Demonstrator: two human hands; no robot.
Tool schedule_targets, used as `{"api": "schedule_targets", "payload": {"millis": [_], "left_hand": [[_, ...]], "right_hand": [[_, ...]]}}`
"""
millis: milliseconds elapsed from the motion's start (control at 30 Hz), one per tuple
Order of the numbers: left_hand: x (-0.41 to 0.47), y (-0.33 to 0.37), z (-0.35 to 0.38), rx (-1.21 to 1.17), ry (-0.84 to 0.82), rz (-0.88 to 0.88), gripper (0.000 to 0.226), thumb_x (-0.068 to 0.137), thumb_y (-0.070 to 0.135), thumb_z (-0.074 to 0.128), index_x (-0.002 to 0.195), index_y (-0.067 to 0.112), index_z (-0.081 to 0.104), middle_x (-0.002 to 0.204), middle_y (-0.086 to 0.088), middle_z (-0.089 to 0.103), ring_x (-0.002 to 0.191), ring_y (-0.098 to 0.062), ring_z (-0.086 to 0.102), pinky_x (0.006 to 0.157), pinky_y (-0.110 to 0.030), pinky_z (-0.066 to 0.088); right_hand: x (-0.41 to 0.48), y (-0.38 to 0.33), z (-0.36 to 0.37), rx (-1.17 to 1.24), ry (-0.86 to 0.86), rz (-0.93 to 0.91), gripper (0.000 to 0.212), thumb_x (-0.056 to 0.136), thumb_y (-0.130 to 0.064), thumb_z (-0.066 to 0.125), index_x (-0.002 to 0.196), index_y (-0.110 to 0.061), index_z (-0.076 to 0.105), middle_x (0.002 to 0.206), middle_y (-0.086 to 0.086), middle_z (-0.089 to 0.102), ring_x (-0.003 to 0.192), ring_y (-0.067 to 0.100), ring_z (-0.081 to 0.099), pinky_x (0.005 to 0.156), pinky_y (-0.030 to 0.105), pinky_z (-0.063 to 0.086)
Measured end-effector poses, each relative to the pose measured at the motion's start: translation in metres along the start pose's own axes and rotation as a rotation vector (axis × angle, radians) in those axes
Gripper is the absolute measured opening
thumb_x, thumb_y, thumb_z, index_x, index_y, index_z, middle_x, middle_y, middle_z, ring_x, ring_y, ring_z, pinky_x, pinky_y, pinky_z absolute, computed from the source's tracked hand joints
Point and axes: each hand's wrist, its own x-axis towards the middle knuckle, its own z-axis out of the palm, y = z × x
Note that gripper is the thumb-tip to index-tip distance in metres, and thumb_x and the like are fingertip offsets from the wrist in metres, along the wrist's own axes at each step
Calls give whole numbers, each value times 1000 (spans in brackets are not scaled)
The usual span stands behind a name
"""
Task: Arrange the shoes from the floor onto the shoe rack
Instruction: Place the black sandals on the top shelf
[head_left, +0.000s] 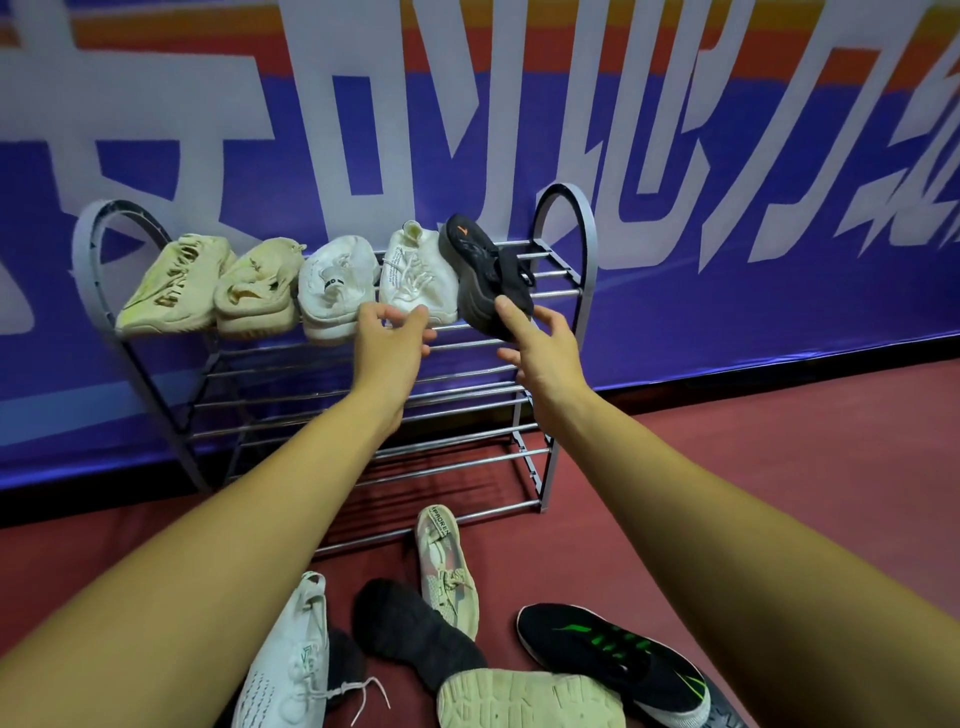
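My left hand (392, 332) covers the toe of the white laced shoe (415, 270), so I can't tell if I grip it, my right hand (540, 338) hides the toe of the black shoe (483, 270), and the bottom edge cuts off the upturned cream shoe (530, 699) and the black-green shoe (613, 654)

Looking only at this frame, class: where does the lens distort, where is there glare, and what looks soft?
All in the head view: the wide lens bows the black skirting strip; chrome bars of the shoe rack glint; the banner lettering is soft, the held black shoe crisper.
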Motion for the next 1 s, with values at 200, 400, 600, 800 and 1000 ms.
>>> {"api": "schedule_targets", "payload": {"millis": [200,400,600,800,1000], "left_hand": [[-2,10,7,-183,-98,-343,23,88,43,66,98,23,59,86,2,71,65,-7,55,51,-20,35],[4,14,11,-322,-127,-393,19,89,20,64,107,22,62,91,-2,72,62,-3,55,44,-15,31],[3,12,16,-406,-89,-328,33,85,10,65,115,21,62,94,-4,71,64,-4,56,42,-15,32],[8,9,9,-288,-119,-312,28,86,22,68,113,29,65,94,3,75,70,-4,57,49,-17,34],[13,9,3,-219,-141,-329,26,90,39,67,113,28,63,96,3,74,68,-4,56,48,-16,35]], "right_hand": [[1,-7,1,58,78,-54,57,89,-35,72,138,-16,48,124,3,64,99,15,65,61,13,41],[3,-3,5,151,153,-63,46,92,-25,70,128,-10,46,119,10,65,108,24,67,48,2,43],[13,2,10,143,144,-52,42,93,-24,68,124,-11,42,122,13,63,98,19,68,49,3,43],[19,0,10,35,71,-71,45,93,-25,67,127,-16,40,117,9,64,89,12,64,57,10,41],[26,-5,3,-58,18,-59,53,94,-34,66,139,-19,41,125,4,62,85,5,65,62,17,41]]}}
